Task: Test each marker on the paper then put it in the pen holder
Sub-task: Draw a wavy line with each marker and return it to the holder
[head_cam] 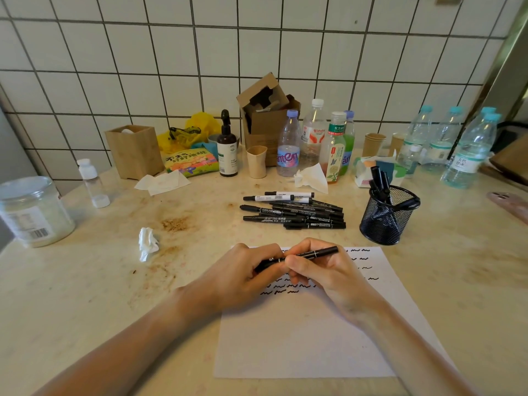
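Gripping one marker [311, 254] — left hand [243, 277] and right hand [328, 272] — tip hidden.

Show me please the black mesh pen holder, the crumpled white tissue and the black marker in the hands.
black mesh pen holder [384, 224], head view, front wall
crumpled white tissue [147, 243], head view, middle
black marker [320, 252], head view, exposed barrel

Soft, even daylight; faint shadows; sharp centre; wide-angle bending at the edges.
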